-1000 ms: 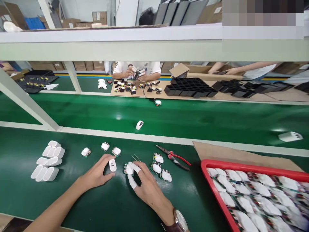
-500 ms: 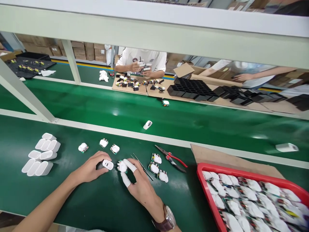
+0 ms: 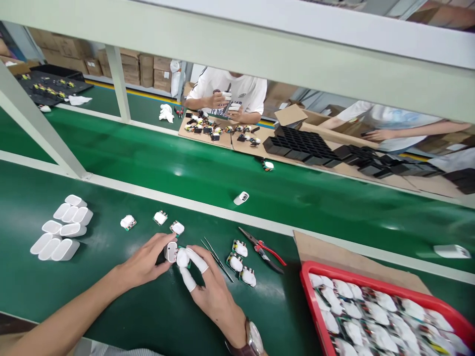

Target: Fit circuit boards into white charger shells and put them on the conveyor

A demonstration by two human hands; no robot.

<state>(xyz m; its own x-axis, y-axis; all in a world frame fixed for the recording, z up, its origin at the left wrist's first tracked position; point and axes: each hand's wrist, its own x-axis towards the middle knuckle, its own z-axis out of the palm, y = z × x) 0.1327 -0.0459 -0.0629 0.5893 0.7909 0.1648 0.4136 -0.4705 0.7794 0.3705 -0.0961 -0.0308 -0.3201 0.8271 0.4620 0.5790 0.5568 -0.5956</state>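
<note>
My left hand (image 3: 146, 262) pinches a white charger shell (image 3: 171, 251) just above the green mat. My right hand (image 3: 208, 291), with white finger cots on thumb and forefinger, pinches a small white-topped circuit module (image 3: 182, 257) and presses it against the shell's open end. The two parts touch between my hands. Three more modules (image 3: 240, 262) lie just right of my right hand, and three others (image 3: 160, 217) lie beyond my left hand. Thin tweezers (image 3: 217, 252) rest by my right fingers.
Several empty white shells (image 3: 61, 234) stand in a cluster at the left. Red-handled pliers (image 3: 264, 249) lie to the right, then a red tray (image 3: 374, 309) full of modules on cardboard. Chargers (image 3: 241, 198) ride the conveyor. Two other people work across it beside black trays (image 3: 302, 145).
My hands have come together: the shell and the module, apart a second ago, now touch. The view has tilted, and the loose chargers on the conveyor have drifted right.
</note>
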